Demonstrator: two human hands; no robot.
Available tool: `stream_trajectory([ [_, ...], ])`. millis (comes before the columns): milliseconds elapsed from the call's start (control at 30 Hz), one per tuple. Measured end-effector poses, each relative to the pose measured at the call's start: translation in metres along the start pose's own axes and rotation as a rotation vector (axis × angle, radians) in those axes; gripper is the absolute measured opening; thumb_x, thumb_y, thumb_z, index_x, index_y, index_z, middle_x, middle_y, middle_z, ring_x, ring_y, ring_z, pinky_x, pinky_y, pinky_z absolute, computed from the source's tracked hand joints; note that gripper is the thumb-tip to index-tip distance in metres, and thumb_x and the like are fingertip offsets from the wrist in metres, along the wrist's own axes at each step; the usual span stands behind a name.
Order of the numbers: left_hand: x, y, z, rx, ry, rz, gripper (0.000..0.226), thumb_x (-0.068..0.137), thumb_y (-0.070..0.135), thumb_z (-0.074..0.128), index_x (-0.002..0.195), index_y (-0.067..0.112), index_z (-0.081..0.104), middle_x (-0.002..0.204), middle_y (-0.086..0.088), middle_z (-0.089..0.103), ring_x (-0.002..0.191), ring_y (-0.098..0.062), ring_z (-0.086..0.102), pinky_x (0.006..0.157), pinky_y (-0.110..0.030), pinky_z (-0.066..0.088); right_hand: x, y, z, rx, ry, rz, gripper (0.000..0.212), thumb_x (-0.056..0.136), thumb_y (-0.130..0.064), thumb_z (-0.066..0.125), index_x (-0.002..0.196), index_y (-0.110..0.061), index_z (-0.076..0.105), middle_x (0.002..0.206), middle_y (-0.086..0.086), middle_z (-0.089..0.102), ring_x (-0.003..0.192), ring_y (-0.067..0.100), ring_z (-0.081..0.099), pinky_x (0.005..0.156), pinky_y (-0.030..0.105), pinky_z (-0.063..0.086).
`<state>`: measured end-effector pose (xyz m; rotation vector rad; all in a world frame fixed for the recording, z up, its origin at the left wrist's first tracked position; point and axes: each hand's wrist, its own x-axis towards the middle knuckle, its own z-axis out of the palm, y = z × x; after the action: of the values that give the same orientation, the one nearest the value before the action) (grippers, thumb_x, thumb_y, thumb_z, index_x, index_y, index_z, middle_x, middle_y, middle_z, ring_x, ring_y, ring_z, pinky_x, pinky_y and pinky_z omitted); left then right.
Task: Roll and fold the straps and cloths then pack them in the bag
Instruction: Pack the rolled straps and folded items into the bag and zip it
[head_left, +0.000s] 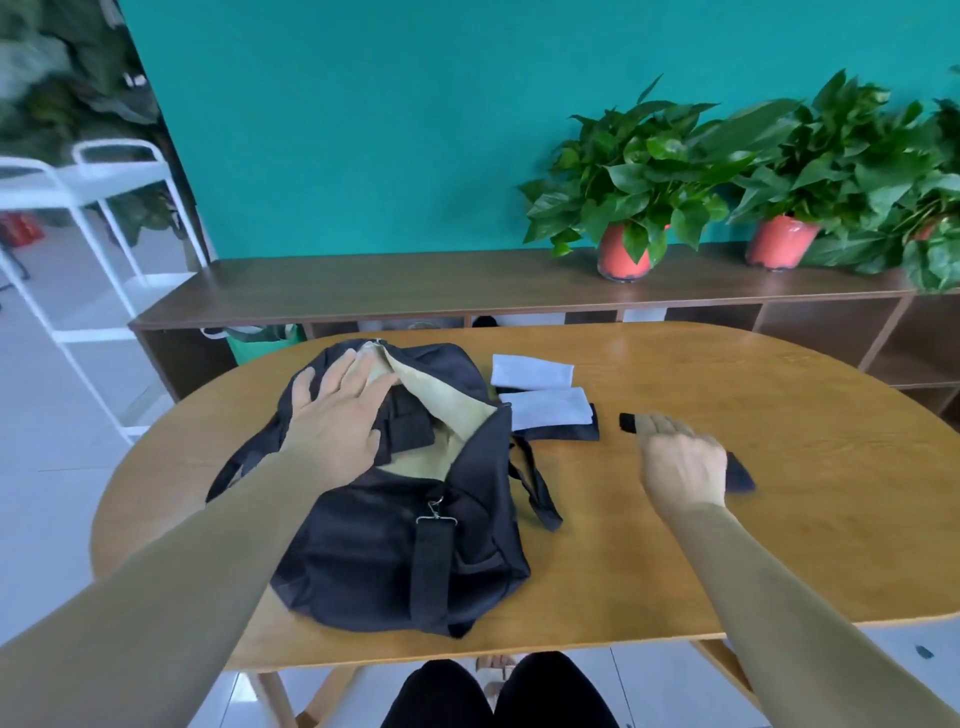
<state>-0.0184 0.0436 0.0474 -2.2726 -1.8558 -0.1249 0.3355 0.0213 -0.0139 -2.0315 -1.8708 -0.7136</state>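
The bag lies under the spread left hand; keep its mouth open while the right hand, closed on the black strap, brings it in.

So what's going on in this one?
A person is packing a black bag on a wooden table. The left hand lies flat by the open mouth; the right hand is on a black strap. Two folded white cloths lie beside the bag, unpacked.
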Motion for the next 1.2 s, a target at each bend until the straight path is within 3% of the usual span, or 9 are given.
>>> stream_trajectory([
  [100,-0.005,-0.024,-0.001,0.009,-0.019,-0.048,0.058,0.094,0.026,0.046,0.146,0.032,0.023,0.161,0.004,-0.007,0.147,-0.018,-0.009,0.115,-0.051,0.000,0.018,-0.043,-0.020,0.054,0.158,-0.067,0.029,0.050,0.011,0.058,0.068,-0.011,0.059,0.058,0.001,0.055,0.051,0.022,0.055,0.049,0.022,0.021],
  [267,-0.007,-0.056,0.003,-0.030,-0.040,-0.081,0.053,0.093,0.023,0.047,0.141,0.035,0.029,0.161,0.002,-0.006,0.147,-0.019,-0.010,0.116,-0.052,-0.001,0.036,-0.138,-0.055,0.187,0.397,-0.228,0.026,0.048,0.007,0.047,0.061,-0.015,0.049,0.052,-0.002,0.046,0.044,0.017,0.044,0.046,0.022,0.018],
  [333,-0.006,-0.066,0.009,-0.062,-0.029,-0.077,0.048,0.092,0.021,0.047,0.135,0.038,0.034,0.161,0.002,-0.005,0.147,-0.018,-0.009,0.116,-0.052,-0.001,0.038,-0.175,-0.053,0.204,0.399,-0.293,0.022,0.054,0.004,0.049,0.065,-0.016,0.053,0.057,-0.002,0.050,0.049,0.017,0.050,0.047,0.024,0.021],
  [433,-0.004,-0.077,0.016,-0.086,-0.025,-0.059,0.043,0.093,0.023,0.046,0.131,0.040,0.036,0.161,0.001,-0.004,0.147,-0.018,-0.008,0.115,-0.052,-0.001,0.039,-0.222,-0.047,0.218,0.341,-0.344,0.024,0.048,0.002,0.054,0.063,-0.017,0.054,0.056,-0.003,0.047,0.049,0.016,0.047,0.046,0.025,0.021],
  [500,-0.002,-0.082,0.020,-0.077,-0.026,-0.046,0.045,0.094,0.026,0.044,0.136,0.039,0.032,0.161,0.002,-0.004,0.147,-0.018,-0.008,0.115,-0.052,-0.001,0.040,-0.247,-0.041,0.229,0.307,-0.343,0.022,0.055,0.002,0.044,0.062,-0.017,0.053,0.054,-0.003,0.046,0.048,0.015,0.045,0.046,0.025,0.019],
  [633,0.001,-0.087,0.028,-0.095,-0.007,-0.037,0.060,0.094,0.031,0.045,0.148,0.034,0.019,0.161,0.002,-0.002,0.147,-0.017,-0.007,0.115,-0.051,-0.001,0.045,-0.283,-0.023,0.271,0.228,-0.335,0.041,0.067,0.000,0.017,0.064,-0.015,0.055,0.056,-0.001,0.050,0.052,0.018,0.050,0.047,0.026,0.029],
  [800,0.001,-0.089,0.038,-0.105,0.000,-0.030,0.069,0.092,0.034,0.047,0.150,0.034,0.010,0.161,0.004,-0.004,0.147,-0.015,-0.007,0.117,-0.050,0.000,0.053,-0.306,-0.008,0.168,0.052,-0.390,0.017,0.059,-0.009,0.058,0.074,-0.014,0.064,0.064,-0.001,0.059,0.061,0.017,0.057,0.050,0.027,0.035],
  [1067,0.000,-0.092,0.050,-0.141,0.030,-0.006,0.069,0.093,0.035,0.047,0.150,0.033,0.009,0.161,0.006,0.000,0.147,-0.014,-0.007,0.116,-0.049,-0.001,0.049,-0.316,0.011,0.077,-0.171,-0.423,0.031,0.054,-0.022,0.077,0.083,-0.016,0.069,0.076,-0.002,0.066,0.073,0.015,0.063,0.051,0.024,0.040],
  [1200,-0.002,-0.091,0.051,-0.149,0.031,0.005,0.071,0.093,0.033,0.048,0.151,0.032,0.008,0.161,0.005,-0.002,0.147,-0.014,-0.008,0.116,-0.048,-0.002,0.048,-0.314,0.007,0.064,-0.213,-0.437,0.031,0.053,-0.025,0.077,0.080,-0.016,0.067,0.073,-0.002,0.064,0.069,0.016,0.060,0.053,0.025,0.033],
])
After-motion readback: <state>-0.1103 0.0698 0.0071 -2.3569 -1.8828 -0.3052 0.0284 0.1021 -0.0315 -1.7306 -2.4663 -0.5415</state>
